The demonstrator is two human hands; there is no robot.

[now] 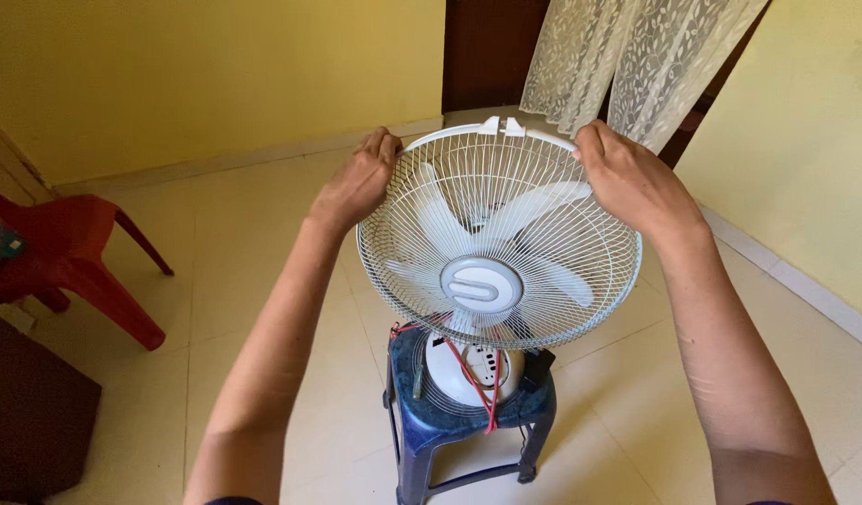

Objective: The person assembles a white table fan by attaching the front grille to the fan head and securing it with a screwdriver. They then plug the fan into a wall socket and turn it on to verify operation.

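A white table fan stands on a blue plastic stool (468,425). Its round wire front guard (498,245) faces up toward me, with pale blades behind the wires and a grey hub cap in the middle. My left hand (356,182) grips the guard's rim at the upper left. My right hand (627,178) grips the rim at the upper right. The fan's white base (468,369) sits on the stool seat, with a red cord (478,383) draped over it.
A red plastic chair (71,257) stands at the left, with a dark brown piece of furniture (28,411) in front of it. Yellow walls surround a cream tiled floor. Lace curtains (627,56) hang beside a dark doorway behind the fan.
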